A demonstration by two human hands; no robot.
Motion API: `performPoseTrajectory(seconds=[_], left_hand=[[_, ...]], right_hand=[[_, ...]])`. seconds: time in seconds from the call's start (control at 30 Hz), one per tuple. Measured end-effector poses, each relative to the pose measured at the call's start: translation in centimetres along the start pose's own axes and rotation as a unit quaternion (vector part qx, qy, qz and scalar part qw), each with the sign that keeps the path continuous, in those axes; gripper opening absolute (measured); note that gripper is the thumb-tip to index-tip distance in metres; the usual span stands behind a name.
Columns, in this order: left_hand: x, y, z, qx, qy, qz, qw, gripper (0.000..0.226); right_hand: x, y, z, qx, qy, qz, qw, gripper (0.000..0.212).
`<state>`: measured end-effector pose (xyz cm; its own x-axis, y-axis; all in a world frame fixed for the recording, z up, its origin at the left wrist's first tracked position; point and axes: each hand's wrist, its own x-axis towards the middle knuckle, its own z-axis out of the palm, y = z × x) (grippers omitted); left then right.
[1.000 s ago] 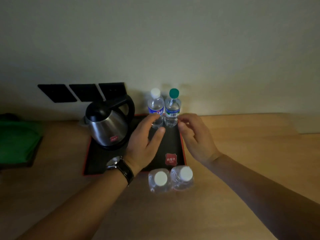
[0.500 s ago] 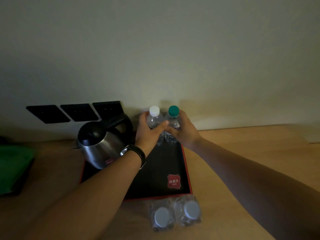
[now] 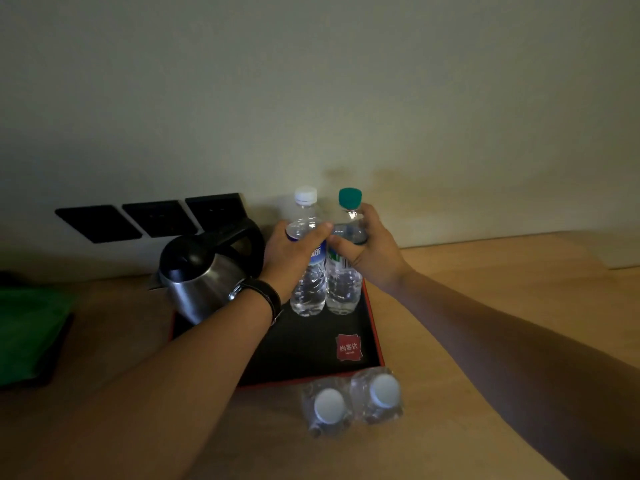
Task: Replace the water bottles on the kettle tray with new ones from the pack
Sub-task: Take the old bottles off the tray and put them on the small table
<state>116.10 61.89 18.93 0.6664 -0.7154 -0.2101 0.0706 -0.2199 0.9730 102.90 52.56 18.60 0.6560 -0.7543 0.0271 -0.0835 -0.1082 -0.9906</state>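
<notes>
At the back of the black red-rimmed kettle tray [image 3: 304,362], the left hand [image 3: 294,258] is closed around the clear white-capped water bottle [image 3: 308,268] and the right hand [image 3: 370,252] around the clear green-capped water bottle [image 3: 344,282], beside the steel kettle [image 3: 202,275]. The removal step looks in hand. Next, both likely need setting aside, clear of the wrapped pack of two white-capped bottles [image 3: 351,403] just in front of the tray.

Both our arms reach forward, nearly straight. Our left hand [image 3: 294,258] wraps its grip around something, thumb lying across the front and a watch on that wrist. Just right of that grip, our right hand [image 3: 372,249] closes likewise, thumbs almost touching.
</notes>
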Motion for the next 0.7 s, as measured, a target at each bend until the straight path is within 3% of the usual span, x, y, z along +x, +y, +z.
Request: performPoseTrajectory(seconds=[0.1,0.3,0.53,0.7], left_hand=[[-1.2,2.0,0.2,-0.042,-0.025,-0.012,0.999,0.063],[-4.2,6.3,3.2,-0.023,-0.101,-0.002,0.995,0.03],[-10.0,8.9,13.7,0.018,-0.254,-0.002,0.967,0.071],[-15.0,7.7,23.5,0.046,-0.341,0.0,0.939,0.064]], right_hand=[[-0.8,-1.8,-0.2,0.024,0.015,0.003,1.0,0.072],[-4.8,-5.5,-4.0,0.08,0.073,-0.007,0.994,0.05],[-13.1,-6.6,-13.9,0.051,0.212,0.007,0.976,0.044],[-20.5,-5.0,-22.4,0.04,0.3,0.034,0.952,0.043]])
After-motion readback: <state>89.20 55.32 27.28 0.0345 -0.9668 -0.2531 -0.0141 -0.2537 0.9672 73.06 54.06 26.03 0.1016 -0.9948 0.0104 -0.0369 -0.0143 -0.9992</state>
